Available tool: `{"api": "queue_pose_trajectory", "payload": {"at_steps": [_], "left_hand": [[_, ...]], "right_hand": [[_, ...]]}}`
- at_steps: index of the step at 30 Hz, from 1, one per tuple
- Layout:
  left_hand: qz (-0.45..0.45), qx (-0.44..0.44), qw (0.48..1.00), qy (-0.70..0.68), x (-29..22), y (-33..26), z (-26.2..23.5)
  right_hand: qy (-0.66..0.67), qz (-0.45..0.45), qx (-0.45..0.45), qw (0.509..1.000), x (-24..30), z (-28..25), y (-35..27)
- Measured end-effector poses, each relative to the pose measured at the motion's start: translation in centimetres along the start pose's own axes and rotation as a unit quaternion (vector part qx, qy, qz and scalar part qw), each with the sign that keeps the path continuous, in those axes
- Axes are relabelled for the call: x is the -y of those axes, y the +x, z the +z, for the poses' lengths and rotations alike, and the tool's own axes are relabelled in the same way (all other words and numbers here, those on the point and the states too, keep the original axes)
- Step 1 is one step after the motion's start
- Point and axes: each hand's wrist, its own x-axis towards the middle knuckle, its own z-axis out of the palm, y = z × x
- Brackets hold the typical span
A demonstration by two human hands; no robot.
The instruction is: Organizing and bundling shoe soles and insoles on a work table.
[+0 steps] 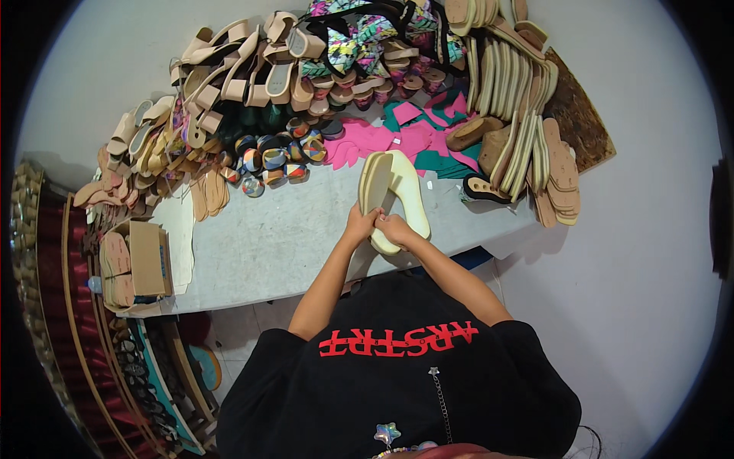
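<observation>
Two bare hands meet at the near end of a beige sole [375,182], tilted above a grey worktop [267,249], w/ a cream sole [414,200] just beside and partly behind it. L hand [359,226] has its fingers closed on the beige sole's near end; R hand [396,232] curls in alongside, but what its fingers pinch, if anything, can't be told. Whether the cream sole is held or resting is also unclear. Prob. light for its size, the beige sole looks firm thru its layered edge w/ a bit of give; the smooth face may slip slightly, and breakage seems unlikely, tho the surface could mark. Best hold, by the look of it: thumb over, fingers under at one end, or a grip across both long edges approx. midway. Beyond: pink cutouts [359,141], multicolored heels [274,157] and, to the R, stacked soles [514,76]. Far L, a cardboard box [151,262].
</observation>
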Motion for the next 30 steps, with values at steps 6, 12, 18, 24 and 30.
{"api": "queue_pose_trajectory", "payload": {"at_steps": [6,12,18,24,30], "left_hand": [[-0.061,0.039,0.988,-0.135,-2.8,0.9,0.9],[-0.06,0.005,0.98,-0.188,-2.5,2.1,0.5],[-0.08,-0.046,0.985,-0.148,-1.6,2.2,1.2],[-0.046,-0.036,0.997,-0.055,0.7,3.3,0.4],[-0.014,-0.097,0.995,0.002,1.6,3.5,-0.1]], "right_hand": [[0.017,-0.096,-0.075,0.992,1.1,-1.7,-2.5],[-0.249,-0.173,-0.563,0.769,3.5,-12.8,-4.9],[-0.242,0.076,-0.603,0.757,3.2,-18.7,-5.0],[-0.23,0.122,-0.608,0.75,1.8,-20.1,-4.1],[-0.239,0.116,-0.621,0.738,1.3,-19.9,-4.2]]}}
